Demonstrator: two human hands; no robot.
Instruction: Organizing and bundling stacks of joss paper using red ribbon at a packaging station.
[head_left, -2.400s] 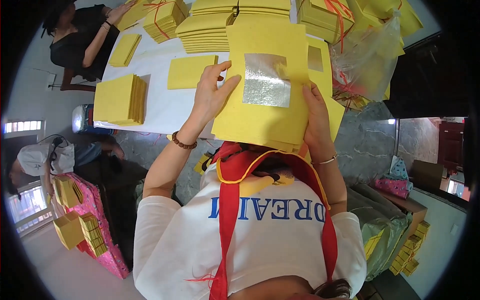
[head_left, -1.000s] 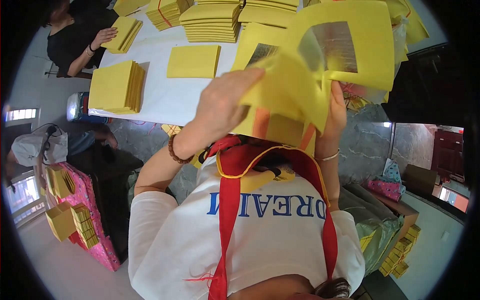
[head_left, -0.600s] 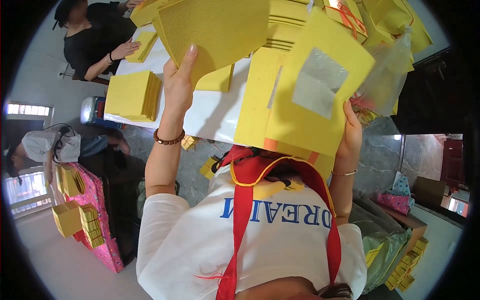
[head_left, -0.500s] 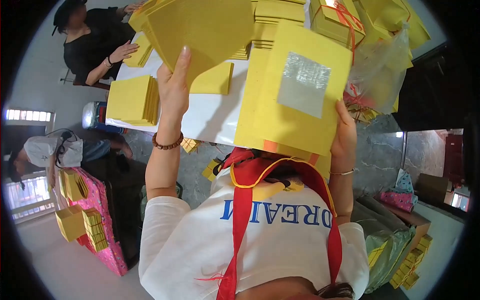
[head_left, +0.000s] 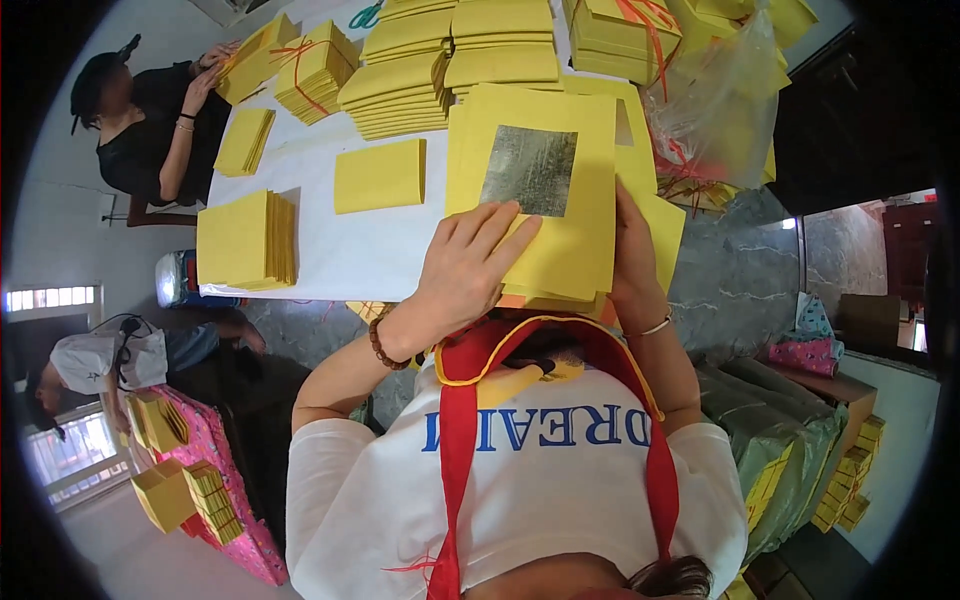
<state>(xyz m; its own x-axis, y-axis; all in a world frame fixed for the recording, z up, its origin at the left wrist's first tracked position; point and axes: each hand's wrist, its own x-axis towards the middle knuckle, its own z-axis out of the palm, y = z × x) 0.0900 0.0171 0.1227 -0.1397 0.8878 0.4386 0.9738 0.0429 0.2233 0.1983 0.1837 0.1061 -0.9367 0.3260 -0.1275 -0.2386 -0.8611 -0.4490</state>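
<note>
A stack of yellow paper sheets (head_left: pixel 564 250) lies before me at the table's near edge, its top sheet bearing a silver foil square (head_left: pixel 530 170). My left hand (head_left: pixel 470 255) rests flat on that sheet, fingers stretched out, their tips touching the lower edge of the foil. At the stack's right side, my right hand (head_left: pixel 637 255) grips the edge; some of its fingers are hidden. More yellow sheets (head_left: pixel 640 160) stick out beyond the right side of the stack, behind that hand. A folded yellow bundle (head_left: pixel 380 176) lies to the left of my left hand.
Yellow bundles (head_left: pixel 400 95) are piled at the back of the white table (head_left: pixel 330 250). Another yellow pile (head_left: pixel 245 240) sits at its left corner. A clear plastic bag (head_left: pixel 710 100) hangs at the right. Across the left side, a person in black (head_left: pixel 150 130) handles yellow paper.
The yellow sheets that my left hand held up have left it. That hand has come down and right onto the foil sheet. My right hand has moved left with the stack's edge.
</note>
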